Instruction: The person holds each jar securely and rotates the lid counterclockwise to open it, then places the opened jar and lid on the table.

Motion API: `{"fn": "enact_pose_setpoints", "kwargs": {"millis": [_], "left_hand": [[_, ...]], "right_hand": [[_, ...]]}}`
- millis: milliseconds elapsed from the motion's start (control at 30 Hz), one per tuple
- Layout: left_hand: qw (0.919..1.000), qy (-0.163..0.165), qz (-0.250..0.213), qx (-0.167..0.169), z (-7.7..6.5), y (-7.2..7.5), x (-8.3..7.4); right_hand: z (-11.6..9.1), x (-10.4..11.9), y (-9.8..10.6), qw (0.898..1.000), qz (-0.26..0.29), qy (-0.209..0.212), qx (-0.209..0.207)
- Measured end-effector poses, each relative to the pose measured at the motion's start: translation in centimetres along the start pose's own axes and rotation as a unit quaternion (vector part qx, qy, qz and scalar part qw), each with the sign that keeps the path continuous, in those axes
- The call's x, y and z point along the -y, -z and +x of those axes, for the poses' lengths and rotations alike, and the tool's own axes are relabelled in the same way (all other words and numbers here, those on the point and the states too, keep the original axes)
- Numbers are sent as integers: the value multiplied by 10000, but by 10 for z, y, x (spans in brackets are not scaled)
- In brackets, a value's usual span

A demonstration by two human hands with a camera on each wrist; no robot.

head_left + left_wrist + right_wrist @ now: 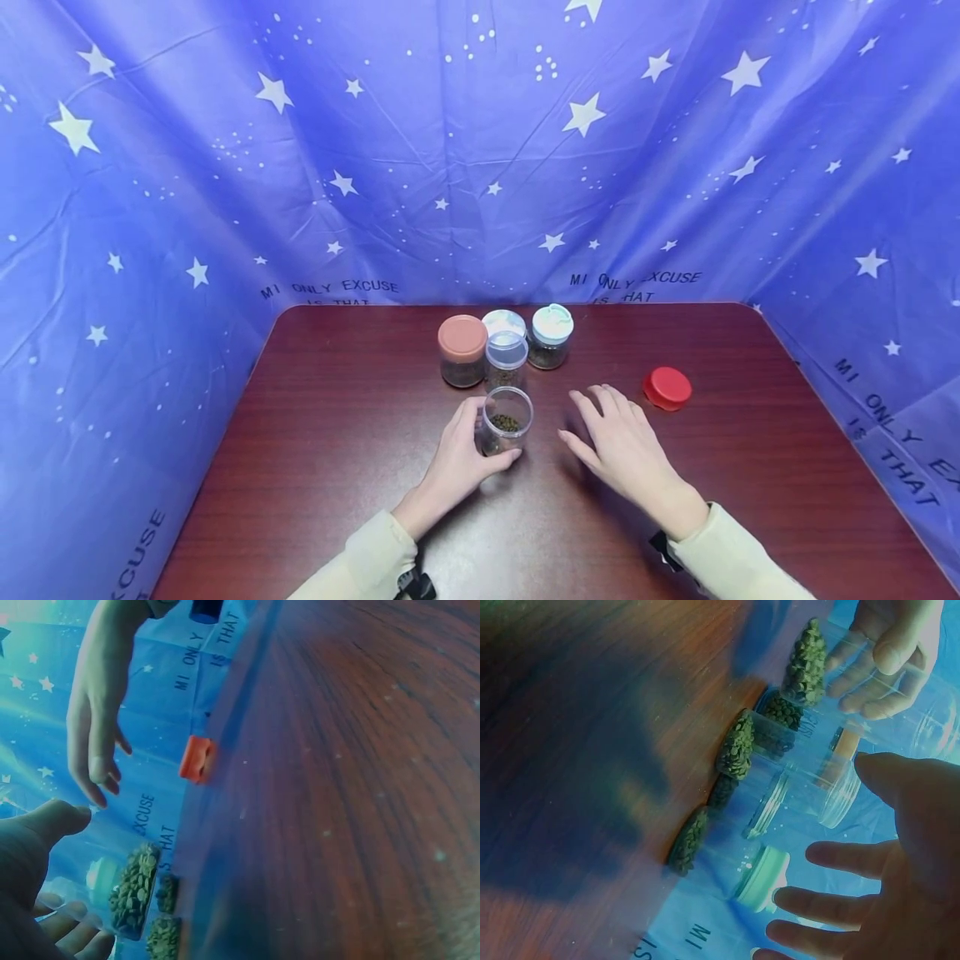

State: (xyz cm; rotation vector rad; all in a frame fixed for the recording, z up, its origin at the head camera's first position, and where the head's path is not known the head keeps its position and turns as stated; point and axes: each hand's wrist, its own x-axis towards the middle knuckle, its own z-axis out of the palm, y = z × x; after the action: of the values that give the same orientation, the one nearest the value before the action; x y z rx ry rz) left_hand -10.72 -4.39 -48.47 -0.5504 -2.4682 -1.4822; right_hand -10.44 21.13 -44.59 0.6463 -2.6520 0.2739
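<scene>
My left hand (457, 450) grips a clear jar (517, 442) round its side, thumb in front and fingers behind. The jar has no lid on, and small green pieces (808, 667) cover its bottom. In the left wrist view its base shows a little above the tabletop. Right of it my right hand (622, 446) hovers over the table, fingers spread and holding nothing. Farther right lies a red lid (667, 388). Just behind the held jar stands another clear jar (507, 358), also with green pieces inside.
At the back stand a jar with an orange-pink lid (462, 337), one with a whitish top (502, 322) and one with a pale mint lid (552, 325). The dark red-brown table (337, 433) ends at a blue star-printed curtain (450, 167).
</scene>
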Motion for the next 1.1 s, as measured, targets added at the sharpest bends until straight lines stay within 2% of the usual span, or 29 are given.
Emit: {"fn": "enact_pose_setpoints", "kwargs": {"millis": [133, 300, 500, 600, 800, 1100], "left_hand": [[9999, 49, -48, -95, 7, 7, -3], [9996, 121, 2, -268, 15, 22, -5], [9980, 67, 16, -631, 24, 42, -3], [9965, 140, 83, -824, 29, 54, 0], [9929, 308, 276, -1119, 41, 81, 13], [9847, 599, 583, -1528, 57, 124, 44]], "right_hand": [[-3, -2, -1, 10000, -25, -19, 85], [-5, -4, 1, 9999, -80, -1, 96], [-7, -8, 0, 9998, -121, -45, 145], [-8, -8, -1, 9998, -120, -42, 150], [-10, -9, -3, 9999, -130, 10, 64], [-11, -5, -3, 9999, -127, 6, 100]]}}
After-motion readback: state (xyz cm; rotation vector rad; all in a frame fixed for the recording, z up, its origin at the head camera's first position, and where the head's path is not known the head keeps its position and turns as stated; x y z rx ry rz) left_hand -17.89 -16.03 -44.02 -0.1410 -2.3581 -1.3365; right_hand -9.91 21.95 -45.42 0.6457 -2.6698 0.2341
